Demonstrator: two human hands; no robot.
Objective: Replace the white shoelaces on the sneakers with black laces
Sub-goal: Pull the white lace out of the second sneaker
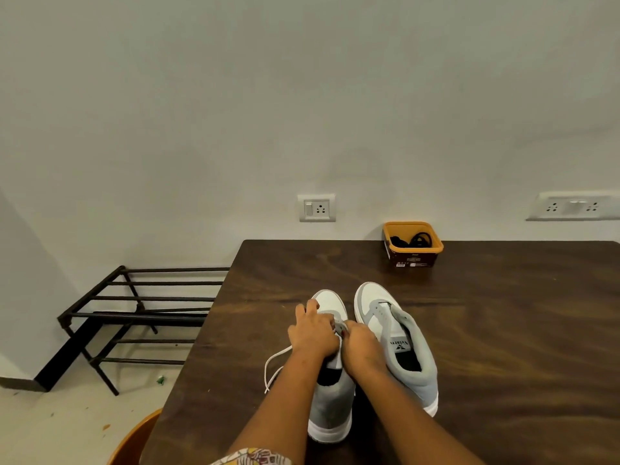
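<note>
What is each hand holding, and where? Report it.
Left hand grips the left sneaker over its eyelets. Right hand pinches at the same eyelets, likely the white lace, whose loose end trails left; the pinch itself is hidden.

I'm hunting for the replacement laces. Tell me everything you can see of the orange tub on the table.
The orange tub is a small, rounded-rectangular container, plastic by its look, with an orange rim and a dark labelled side; the print is too small to read. It stands upright and lidless at the far edge of the table. Inside lie coiled black laces. Nothing else touches it.
</note>
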